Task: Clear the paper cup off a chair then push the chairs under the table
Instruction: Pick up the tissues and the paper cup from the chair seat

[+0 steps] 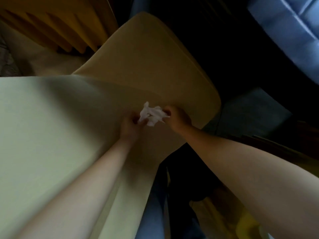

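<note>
Dim room, cream chair seat (146, 69), both hands pinching crumpled paper cup (152, 114)

Both hands (151, 120) outstretched, fingers pinched closed

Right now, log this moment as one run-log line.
stage: clearing | left hand: gripping crumpled white paper | right hand: gripping same paper | position: above cream chair | chairs pushed: not visible

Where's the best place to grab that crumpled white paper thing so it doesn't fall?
Probably round its bunched middle, coming from above. The crumpled white paper is squashed with loose, ragged ends, which could tear or slip. Now the left hand and right hand pinch opposite ends, over the cream chair.
</note>
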